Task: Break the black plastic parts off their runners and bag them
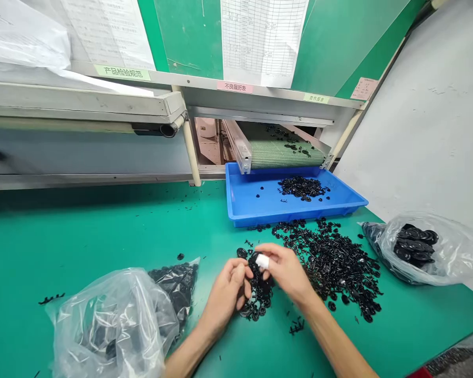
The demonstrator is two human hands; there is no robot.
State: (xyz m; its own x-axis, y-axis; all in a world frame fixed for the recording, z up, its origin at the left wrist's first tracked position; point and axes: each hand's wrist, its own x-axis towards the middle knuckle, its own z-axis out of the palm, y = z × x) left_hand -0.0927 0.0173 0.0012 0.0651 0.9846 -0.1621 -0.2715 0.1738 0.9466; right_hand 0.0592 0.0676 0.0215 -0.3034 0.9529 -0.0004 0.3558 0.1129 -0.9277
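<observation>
My left hand (229, 287) is closed in a pinch over a small pile of black plastic parts (259, 304). What its fingertips hold, if anything, is too small to make out. Close beside it on the right, my right hand (286, 270), with a white wrap (262, 261) on one digit, grips a round black plastic part (254, 258) between thumb and fingers. Another dark disc (242, 253) lies just beyond my fingertips. To the right spreads a larger heap of loose black parts (339, 262) on the green table (134, 231).
A blue tray (279, 216) with black parts stands below a green conveyor belt (287, 155) carrying more. Clear plastic bags of black parts lie at the left (118, 320) and right (449, 252). A small branched black piece (297, 326) is near my right forearm. A white wall (429, 131) bounds the right side.
</observation>
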